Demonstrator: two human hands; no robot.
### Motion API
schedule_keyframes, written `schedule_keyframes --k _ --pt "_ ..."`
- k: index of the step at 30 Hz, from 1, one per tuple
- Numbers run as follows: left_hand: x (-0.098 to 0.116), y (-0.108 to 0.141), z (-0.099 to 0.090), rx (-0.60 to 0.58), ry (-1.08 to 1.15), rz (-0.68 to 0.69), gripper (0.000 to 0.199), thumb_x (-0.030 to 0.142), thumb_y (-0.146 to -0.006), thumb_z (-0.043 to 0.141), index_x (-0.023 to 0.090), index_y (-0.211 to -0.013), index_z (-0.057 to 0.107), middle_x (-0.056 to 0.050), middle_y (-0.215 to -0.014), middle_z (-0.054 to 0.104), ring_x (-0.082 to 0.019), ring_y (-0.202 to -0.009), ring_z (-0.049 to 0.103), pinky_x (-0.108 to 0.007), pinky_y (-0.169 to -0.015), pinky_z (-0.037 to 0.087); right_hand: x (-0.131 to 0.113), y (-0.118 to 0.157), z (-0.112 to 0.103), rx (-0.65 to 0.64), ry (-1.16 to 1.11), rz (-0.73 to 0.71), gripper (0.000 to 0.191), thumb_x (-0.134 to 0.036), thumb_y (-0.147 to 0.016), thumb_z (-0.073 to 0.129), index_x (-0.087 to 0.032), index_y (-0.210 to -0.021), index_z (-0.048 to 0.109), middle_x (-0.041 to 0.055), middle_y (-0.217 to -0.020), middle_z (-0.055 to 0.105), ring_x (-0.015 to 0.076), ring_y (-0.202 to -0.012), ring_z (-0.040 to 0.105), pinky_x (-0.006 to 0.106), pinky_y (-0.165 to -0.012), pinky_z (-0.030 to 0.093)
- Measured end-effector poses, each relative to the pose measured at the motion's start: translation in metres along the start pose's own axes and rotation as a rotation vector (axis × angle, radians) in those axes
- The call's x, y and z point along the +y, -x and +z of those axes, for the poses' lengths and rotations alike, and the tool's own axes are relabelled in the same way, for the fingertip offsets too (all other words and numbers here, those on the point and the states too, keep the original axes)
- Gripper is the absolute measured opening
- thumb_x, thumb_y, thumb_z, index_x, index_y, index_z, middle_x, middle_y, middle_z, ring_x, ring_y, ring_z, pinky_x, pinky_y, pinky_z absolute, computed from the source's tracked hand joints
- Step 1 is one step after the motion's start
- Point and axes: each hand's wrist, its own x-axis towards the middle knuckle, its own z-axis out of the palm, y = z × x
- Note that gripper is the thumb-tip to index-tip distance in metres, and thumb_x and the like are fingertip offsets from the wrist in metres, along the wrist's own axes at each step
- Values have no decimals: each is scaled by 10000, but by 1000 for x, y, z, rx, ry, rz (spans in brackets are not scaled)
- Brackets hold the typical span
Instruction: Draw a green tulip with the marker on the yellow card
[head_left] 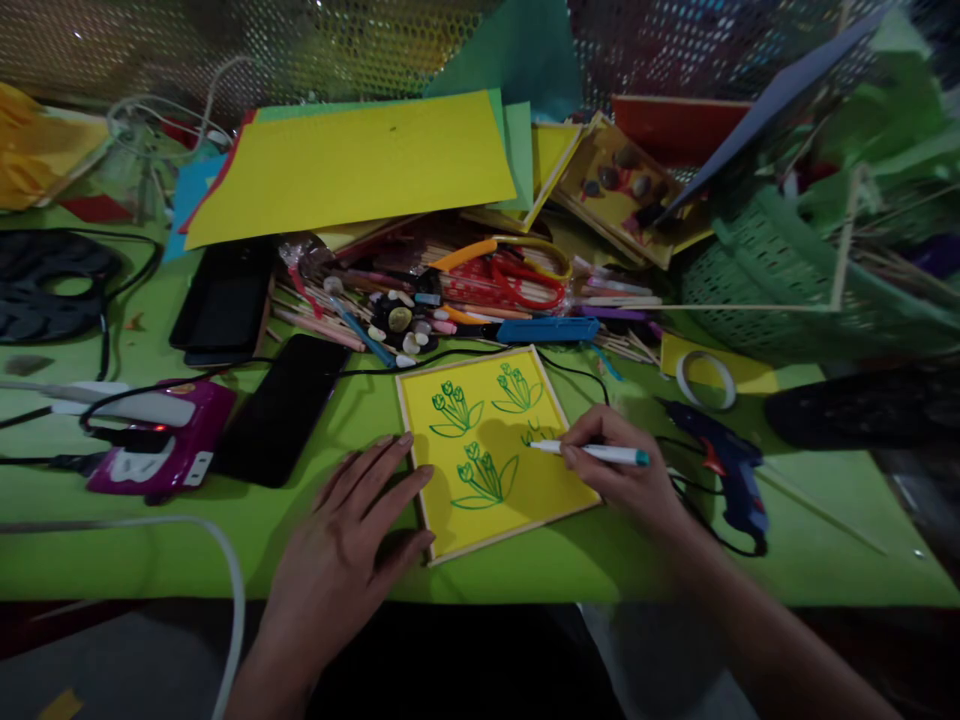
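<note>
Right hand: fingers closed around white marker, tip at yellow framed panel | Left hand: fingers spread, tips at panel's left edge | Panel: on green surface, bearing three green flower drawings | Glue gun: right of panel

Yellow panel, pale rim, three green tulip drawings, few loose strokes.
Flat, slightly askew on green tabletop; white marker, green-ended, tip at the strokes.
</note>
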Motion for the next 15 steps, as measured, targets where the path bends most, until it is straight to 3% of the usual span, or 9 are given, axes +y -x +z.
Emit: schedule_keyframes --k 15 --pt "0 -1 -1 3 10 -1 464 298 -1008 640 247 -1462 557 -101 -1625 514 -299 -1498 487 -501 -1188 449 4 -2 2 83 -72 63 128 -294 -860 732 -225 -811 636 -9 -678 617 148 -576 516 271 -529 383"
